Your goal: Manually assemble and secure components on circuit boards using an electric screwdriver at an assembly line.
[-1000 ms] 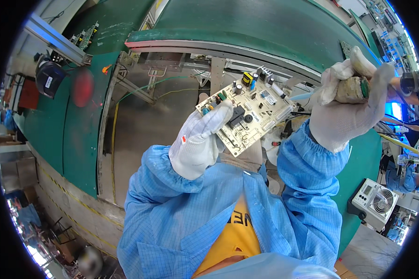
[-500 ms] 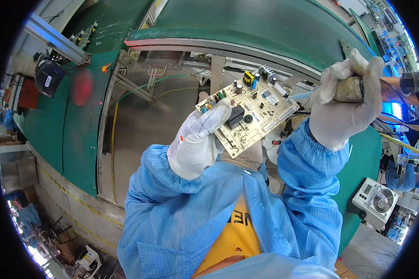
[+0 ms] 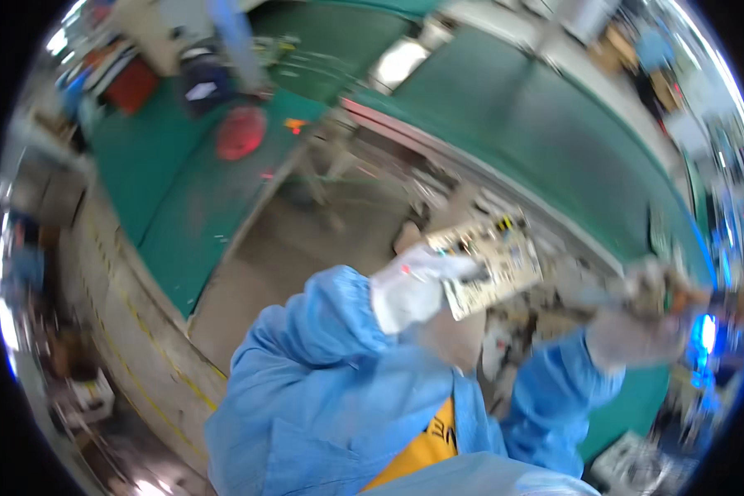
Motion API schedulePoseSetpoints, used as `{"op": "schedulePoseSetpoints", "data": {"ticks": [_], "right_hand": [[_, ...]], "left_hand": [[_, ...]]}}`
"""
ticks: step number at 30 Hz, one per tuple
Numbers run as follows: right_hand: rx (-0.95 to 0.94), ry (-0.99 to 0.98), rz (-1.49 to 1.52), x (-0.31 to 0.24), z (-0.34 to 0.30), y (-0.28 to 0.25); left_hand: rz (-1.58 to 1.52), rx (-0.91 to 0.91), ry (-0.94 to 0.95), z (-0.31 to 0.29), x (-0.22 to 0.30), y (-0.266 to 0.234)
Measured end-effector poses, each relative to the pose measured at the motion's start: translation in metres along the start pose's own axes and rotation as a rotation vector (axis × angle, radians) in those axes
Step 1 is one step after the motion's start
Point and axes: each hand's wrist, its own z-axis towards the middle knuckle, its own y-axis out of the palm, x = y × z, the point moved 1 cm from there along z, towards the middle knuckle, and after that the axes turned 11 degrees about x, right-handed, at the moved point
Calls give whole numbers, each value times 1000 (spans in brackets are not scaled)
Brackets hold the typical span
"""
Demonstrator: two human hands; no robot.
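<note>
My left hand (image 3: 409, 289), in a white glove, grips the left edge of a cream circuit board (image 3: 504, 269). The board is tilted in front of my chest, and its part side, with small dark, yellow and blue parts, faces up. At the right, my gloved right hand (image 3: 641, 326) is raised and smeared by motion. Its fingers appear wrapped round a tan cylindrical tool (image 3: 694, 299), which reaches out toward the right rim. Blur hides the tool's exact kind and its tip.
Beyond the board runs a green conveyor belt (image 3: 546, 124) with a metal side rail. A green bench (image 3: 182, 190) at the left carries a red round object (image 3: 241, 132) and a small orange item (image 3: 295, 126). A pale box-shaped device (image 3: 636, 465) stands low at the right.
The whole view has swung, shifting the benches and blurring the picture. Both hands appear lower in view, the board further right. The left hand keeps its grip on the board.
</note>
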Motion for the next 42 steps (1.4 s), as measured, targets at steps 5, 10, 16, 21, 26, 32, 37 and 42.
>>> {"op": "schedulePoseSetpoints", "data": {"ticks": [5, 10, 16, 21, 26, 32, 37, 42], "right_hand": [[57, 2, -170, -32, -11, -19], [259, 59, -272, -52, -5, -42], [764, 407, -930, -53, 43, -73], [673, 371, -1141, -64, 80, -145], [565, -84, -2268, -81, 129, -239], [599, -280, -2671, -110, 126, -284], [510, -236, -2627, -117, 131, -314], [4, -349, -2641, -67, 149, -269]], "left_hand": [[20, -91, 127, 13, 36, -21], [111, -20, 451, 25, 125, -28], [746, 513, 1144, 82, 248, -78], [1841, 1079, 1182, 134, 318, -119], [1995, 1434, 1340, 104, 353, -171], [1918, 1166, 1402, 148, 302, -134], [1849, 791, 1498, 166, 225, -78], [1848, 368, 1575, 183, 139, -10]]}}
